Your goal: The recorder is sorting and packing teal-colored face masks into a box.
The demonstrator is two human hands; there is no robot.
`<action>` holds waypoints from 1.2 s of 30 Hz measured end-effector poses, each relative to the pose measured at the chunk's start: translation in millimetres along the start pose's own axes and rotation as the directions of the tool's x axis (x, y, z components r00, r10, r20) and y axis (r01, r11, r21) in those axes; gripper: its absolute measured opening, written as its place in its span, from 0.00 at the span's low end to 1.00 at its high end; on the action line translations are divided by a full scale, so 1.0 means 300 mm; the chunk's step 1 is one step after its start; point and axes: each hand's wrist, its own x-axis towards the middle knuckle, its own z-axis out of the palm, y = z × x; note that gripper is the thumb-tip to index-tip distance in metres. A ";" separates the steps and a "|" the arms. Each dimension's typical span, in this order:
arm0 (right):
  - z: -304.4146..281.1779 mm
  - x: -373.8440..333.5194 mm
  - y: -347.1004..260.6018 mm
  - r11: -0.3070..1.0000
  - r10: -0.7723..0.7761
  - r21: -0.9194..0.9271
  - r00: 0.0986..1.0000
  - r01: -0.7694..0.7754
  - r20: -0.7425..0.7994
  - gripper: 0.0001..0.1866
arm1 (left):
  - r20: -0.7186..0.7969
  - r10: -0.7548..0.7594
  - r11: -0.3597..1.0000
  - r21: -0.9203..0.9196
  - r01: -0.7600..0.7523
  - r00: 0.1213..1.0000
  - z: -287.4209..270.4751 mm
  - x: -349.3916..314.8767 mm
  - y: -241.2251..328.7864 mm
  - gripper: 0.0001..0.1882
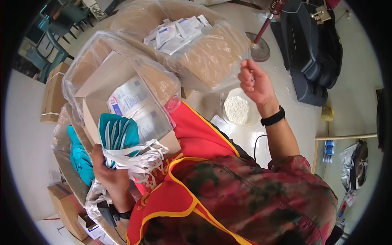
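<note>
1. Largest are two brown cardboard boxes lined with clear plastic: one farther off [222,51], heaped with small white printed packets [175,34], and one to its left [157,81].
2. A bulky dark padded chair [306,49] stands on the pale floor at upper right.
3. A red cloth apron with yellow edging [204,134] spreads over the person's front, beside a sleeve in mottled red, green and black.
4. An open tan cardboard carton [92,116] sits near the left-hand lined box, tilted toward the person. Larger white plastic packages with blue print [128,98] lie inside it.
5. At far left, loose teal cloth pieces [79,157] lie in another plastic-lined container.
6. A pale round tub [254,118] on the floor holds small white pellets [237,110].
7. The left hand [107,169] is closed around a stack of folded teal cloth pieces [118,132], layered edges showing, held over the carton's near side. White straps [141,157] hang from the stack in a tangle toward the apron.
8. The right hand [255,81] is raised above the tub, fingers curled inward and thumb close to them; whether anything small is pinched there, I cannot tell.
9. Smallest is a black wristband [272,117] on the right wrist.
</note>
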 end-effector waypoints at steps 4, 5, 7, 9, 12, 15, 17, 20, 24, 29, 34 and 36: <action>-0.193 -0.049 -0.021 0.990 -0.114 -0.116 0.960 0.087 -0.255 0.14 | -0.016 -0.007 1.000 0.022 0.007 1.000 0.027 0.002 -0.005 0.12; -0.241 -0.060 -0.013 0.985 -0.136 -0.153 0.902 0.078 -0.411 0.13 | -0.015 0.002 1.000 0.031 -0.001 1.000 0.030 0.008 -0.007 0.12; -0.315 -0.087 0.006 0.966 -0.171 -0.255 0.858 0.049 -0.484 0.12 | -0.015 0.009 0.999 0.043 -0.008 1.000 0.031 0.013 0.004 0.12; -0.363 -0.103 0.023 0.901 -0.274 -0.433 0.766 -0.007 -0.581 0.11 | -0.018 0.017 0.998 0.053 -0.016 1.000 0.033 0.019 0.009 0.12; -0.471 -0.132 0.015 0.824 -0.302 -0.556 0.747 -0.107 -0.592 0.12 | -0.019 0.044 0.997 0.069 -0.042 0.999 0.029 0.023 0.008 0.12; -0.498 -0.139 0.013 0.761 -0.322 -0.613 0.698 -0.211 -0.640 0.14 | 0.037 0.002 0.994 0.107 -0.006 0.999 0.001 0.010 -0.031 0.23; -0.519 -0.145 0.015 0.716 -0.350 -0.660 0.702 -0.226 -0.621 0.15 | 0.003 0.014 0.997 0.079 -0.015 1.000 0.026 0.022 0.002 0.16; -0.507 -0.134 0.023 0.662 -0.378 -0.701 0.689 -0.266 -0.618 0.17 | -0.040 0.021 0.998 0.062 -0.019 0.999 0.031 0.028 0.029 0.11; -0.549 -0.149 0.028 0.678 -0.386 -0.695 0.689 -0.239 -0.613 0.18 | -0.016 0.010 0.999 0.051 -0.010 1.000 0.021 0.029 0.018 0.11; -0.563 -0.160 0.018 0.706 -0.386 -0.662 0.647 -0.252 -0.658 0.11 | -0.038 0.055 0.997 0.061 -0.052 0.998 0.018 0.033 0.025 0.11; -0.456 -0.143 0.003 0.690 -0.328 -0.641 0.645 -0.335 -0.690 0.09 | -0.068 0.074 0.994 0.081 -0.068 0.995 0.022 0.033 0.033 0.11; -0.440 -0.143 0.000 0.693 -0.300 -0.626 0.646 -0.357 -0.701 0.09 | -0.065 0.076 0.995 0.075 -0.071 0.995 0.023 0.035 0.032 0.11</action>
